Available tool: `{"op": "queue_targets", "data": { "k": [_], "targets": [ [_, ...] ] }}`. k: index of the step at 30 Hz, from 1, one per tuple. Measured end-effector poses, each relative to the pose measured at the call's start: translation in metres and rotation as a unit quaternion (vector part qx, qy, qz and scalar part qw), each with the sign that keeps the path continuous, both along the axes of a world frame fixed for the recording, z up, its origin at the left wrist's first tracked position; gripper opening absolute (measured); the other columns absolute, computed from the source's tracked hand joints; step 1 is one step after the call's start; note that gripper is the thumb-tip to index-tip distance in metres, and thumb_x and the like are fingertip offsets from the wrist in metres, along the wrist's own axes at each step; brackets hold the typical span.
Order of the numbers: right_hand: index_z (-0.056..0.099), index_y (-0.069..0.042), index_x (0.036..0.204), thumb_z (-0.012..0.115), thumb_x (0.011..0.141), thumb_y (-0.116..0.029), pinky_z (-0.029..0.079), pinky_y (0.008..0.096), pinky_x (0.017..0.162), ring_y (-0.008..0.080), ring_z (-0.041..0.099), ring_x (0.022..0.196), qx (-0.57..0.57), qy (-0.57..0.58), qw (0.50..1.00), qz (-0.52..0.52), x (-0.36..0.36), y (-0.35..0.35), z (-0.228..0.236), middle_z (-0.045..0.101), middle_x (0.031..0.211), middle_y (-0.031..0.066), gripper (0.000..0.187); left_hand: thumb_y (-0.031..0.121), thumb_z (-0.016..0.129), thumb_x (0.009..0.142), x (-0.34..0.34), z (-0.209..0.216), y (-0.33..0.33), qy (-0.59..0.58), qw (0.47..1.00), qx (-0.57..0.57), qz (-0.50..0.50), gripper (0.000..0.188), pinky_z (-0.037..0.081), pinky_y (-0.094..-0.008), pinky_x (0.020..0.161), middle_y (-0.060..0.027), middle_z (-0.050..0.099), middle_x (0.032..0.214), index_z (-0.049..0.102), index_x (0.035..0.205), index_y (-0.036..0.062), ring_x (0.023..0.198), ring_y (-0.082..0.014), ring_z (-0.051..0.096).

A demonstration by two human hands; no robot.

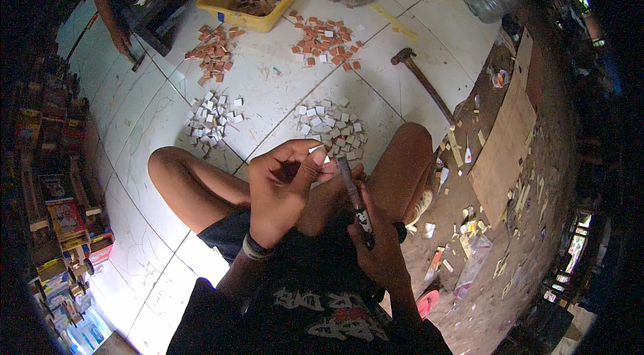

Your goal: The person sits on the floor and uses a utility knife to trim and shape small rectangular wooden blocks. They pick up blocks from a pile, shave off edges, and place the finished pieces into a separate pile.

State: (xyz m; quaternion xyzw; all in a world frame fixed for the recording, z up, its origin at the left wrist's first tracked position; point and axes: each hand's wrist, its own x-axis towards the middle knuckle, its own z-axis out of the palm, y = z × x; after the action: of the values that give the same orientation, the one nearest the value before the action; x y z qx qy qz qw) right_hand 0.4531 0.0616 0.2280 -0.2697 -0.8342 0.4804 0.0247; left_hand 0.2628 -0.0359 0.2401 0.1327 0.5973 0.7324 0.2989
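Observation:
My left hand (pixel 285 184) is closed in a pinch on a small white square piece (pixel 318 151), held above my crossed legs. Close beside it, my right hand (pixel 376 234) is wrapped round a slim dark stick-like tool (pixel 350 187). The tool's greyish upper end points toward the white piece; its exact kind is unclear. Just beyond my hands lies a pile of small white squares (pixel 332 123) on the tiled floor, with another white pile (pixel 215 117) to its left. Farther off are two piles of orange-brown squares, a left one (pixel 215 56) and a right one (pixel 322 39).
A yellow basin (pixel 288 3) holding loose pieces stands at the far side. A hammer (pixel 422 80) lies to the right. Another person's hand (pixel 121 39) is at far left. Scraps and cardboard (pixel 503 147) cover the ground at right; wooden toy-like items (pixel 64 214) line the left.

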Motion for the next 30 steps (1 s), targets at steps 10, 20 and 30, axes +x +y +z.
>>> {"op": "queue_targets", "data": {
  "k": [10, 20, 30],
  "targets": [
    [0.029, -0.005, 0.164, 0.063, 0.104, -0.019, 0.049, 0.0423, 0.105, 0.0296, 0.064, 0.116, -0.055, -0.031, 0.992, -0.106, 0.010, 0.000, -0.010, 0.065, 0.128, 0.0178, 0.071, 0.007, 0.068, 0.102, -0.005, 0.001, -0.006, -0.014, 1.000, -0.001, 0.015, 0.018, 0.062, -0.0287, 0.077, -0.0105, 0.075, 0.092, 0.071, 0.112, -0.0077, 0.085, -0.0161, 0.074],
    [0.027, -0.004, 0.164, 0.060, 0.103, -0.012, 0.050, 0.0379, 0.101, 0.0266, 0.065, 0.113, -0.088, -0.056, 0.992, -0.067, 0.002, -0.011, -0.005, 0.065, 0.129, 0.0181, 0.070, 0.006, 0.069, 0.101, 0.002, 0.001, -0.001, -0.022, 0.999, -0.019, 0.015, 0.018, 0.061, -0.0273, 0.078, -0.0092, 0.075, 0.091, 0.071, 0.114, -0.0068, 0.084, -0.0141, 0.073],
    [0.030, -0.002, 0.162, 0.060, 0.102, -0.010, 0.046, 0.0429, 0.109, 0.0339, 0.058, 0.134, -0.014, 0.008, 1.000, -0.015, 0.000, -0.010, 0.006, 0.050, 0.154, 0.0252, 0.067, 0.007, 0.070, 0.101, -0.005, 0.003, -0.006, 0.002, 1.000, -0.010, -0.002, 0.017, 0.062, -0.0274, 0.075, -0.0107, 0.076, 0.092, 0.072, 0.110, -0.0072, 0.083, -0.0140, 0.073]
  ]
}}
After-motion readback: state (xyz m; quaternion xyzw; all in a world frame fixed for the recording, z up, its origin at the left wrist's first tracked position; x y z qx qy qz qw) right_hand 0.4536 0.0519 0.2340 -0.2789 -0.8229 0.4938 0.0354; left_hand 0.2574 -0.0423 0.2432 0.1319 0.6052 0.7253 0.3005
